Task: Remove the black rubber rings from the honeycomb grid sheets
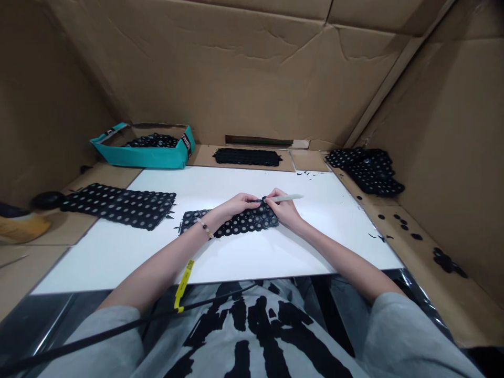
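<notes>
A black sheet with rows of pale round holes (246, 223) lies on the white board (315, 252) in front of me. My left hand (238, 206) rests over its upper edge, thumb and fingertips pinching that edge. My right hand (282, 209) holds a slim white pen-like tool (289, 197), its tip at the sheet's upper right corner, close to my left fingertips. A small dark bit shows between the two hands, too small to name. The tool's working tip is hidden by my fingers.
Another perforated black sheet (122, 205) lies at left. A teal box (142, 156) holds more sheets. One dark sheet (248, 157) lies at the back, and a pile (368, 170) sits at right. Black discs (403, 223) and scraps are scattered on the right cardboard. Cardboard walls (236, 68) surround the board.
</notes>
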`<move>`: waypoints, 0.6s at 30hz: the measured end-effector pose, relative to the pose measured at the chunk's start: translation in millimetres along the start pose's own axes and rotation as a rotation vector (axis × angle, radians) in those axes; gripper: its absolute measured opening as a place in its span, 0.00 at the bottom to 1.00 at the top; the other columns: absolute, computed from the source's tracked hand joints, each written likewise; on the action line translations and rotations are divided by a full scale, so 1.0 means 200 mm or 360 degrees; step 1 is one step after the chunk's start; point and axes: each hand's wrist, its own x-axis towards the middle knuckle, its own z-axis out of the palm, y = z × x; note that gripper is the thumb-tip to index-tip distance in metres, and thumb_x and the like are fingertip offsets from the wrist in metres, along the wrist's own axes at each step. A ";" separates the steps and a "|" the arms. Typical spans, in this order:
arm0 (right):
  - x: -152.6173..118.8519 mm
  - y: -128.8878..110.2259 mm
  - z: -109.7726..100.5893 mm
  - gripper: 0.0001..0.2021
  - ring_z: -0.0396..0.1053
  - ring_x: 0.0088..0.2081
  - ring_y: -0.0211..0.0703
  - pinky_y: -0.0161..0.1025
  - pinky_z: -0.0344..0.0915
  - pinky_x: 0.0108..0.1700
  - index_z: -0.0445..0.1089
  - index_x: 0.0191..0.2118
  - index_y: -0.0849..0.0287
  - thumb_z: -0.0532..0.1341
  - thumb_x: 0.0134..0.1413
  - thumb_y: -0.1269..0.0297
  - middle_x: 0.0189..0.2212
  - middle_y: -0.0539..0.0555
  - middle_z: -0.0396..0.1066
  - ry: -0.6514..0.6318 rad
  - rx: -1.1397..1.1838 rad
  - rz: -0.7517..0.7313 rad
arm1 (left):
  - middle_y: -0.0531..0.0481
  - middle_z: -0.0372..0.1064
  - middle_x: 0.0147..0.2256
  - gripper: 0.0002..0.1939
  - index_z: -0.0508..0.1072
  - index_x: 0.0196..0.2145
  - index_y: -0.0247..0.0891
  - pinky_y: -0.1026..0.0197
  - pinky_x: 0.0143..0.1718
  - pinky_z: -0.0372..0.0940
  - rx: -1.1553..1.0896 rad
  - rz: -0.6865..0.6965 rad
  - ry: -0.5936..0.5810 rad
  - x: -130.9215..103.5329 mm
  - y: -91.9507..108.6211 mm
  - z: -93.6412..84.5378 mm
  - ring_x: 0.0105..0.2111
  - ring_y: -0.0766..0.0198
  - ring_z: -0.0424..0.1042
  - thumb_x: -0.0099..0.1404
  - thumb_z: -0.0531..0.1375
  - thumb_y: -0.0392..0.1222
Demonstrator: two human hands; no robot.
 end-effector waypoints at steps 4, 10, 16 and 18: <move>0.00 0.00 0.01 0.07 0.67 0.33 0.44 0.40 0.60 0.37 0.64 0.29 0.55 0.58 0.55 0.60 0.28 0.49 0.69 0.0007 -0.0019 -0.0015 | 0.48 0.77 0.36 0.16 0.79 0.34 0.36 0.58 0.43 0.60 -0.0008 0.0018 0.0001 0.00 0.00 0.00 0.37 0.57 0.70 0.58 0.64 0.53; 0.01 0.01 0.02 0.08 0.67 0.32 0.44 0.40 0.61 0.37 0.65 0.28 0.55 0.59 0.55 0.59 0.27 0.49 0.70 -0.0005 -0.0044 -0.0068 | 0.47 0.77 0.39 0.19 0.77 0.37 0.36 0.57 0.47 0.60 0.0103 0.0032 -0.0053 0.02 -0.02 -0.01 0.40 0.56 0.71 0.58 0.62 0.55; 0.02 0.00 -0.02 0.08 0.65 0.32 0.42 0.39 0.60 0.36 0.66 0.28 0.56 0.61 0.52 0.58 0.27 0.49 0.69 0.0023 0.0209 0.0055 | 0.48 0.76 0.40 0.24 0.75 0.38 0.39 0.55 0.49 0.60 0.0718 0.0003 0.0300 0.03 -0.02 0.03 0.45 0.48 0.72 0.50 0.66 0.60; 0.02 0.00 -0.04 0.09 0.63 0.30 0.41 0.38 0.60 0.34 0.66 0.27 0.56 0.62 0.49 0.58 0.25 0.48 0.67 -0.0023 0.0286 0.0123 | 0.50 0.77 0.36 0.22 0.75 0.33 0.40 0.54 0.48 0.59 0.0867 -0.0095 0.0332 0.03 -0.01 0.05 0.43 0.47 0.73 0.51 0.65 0.61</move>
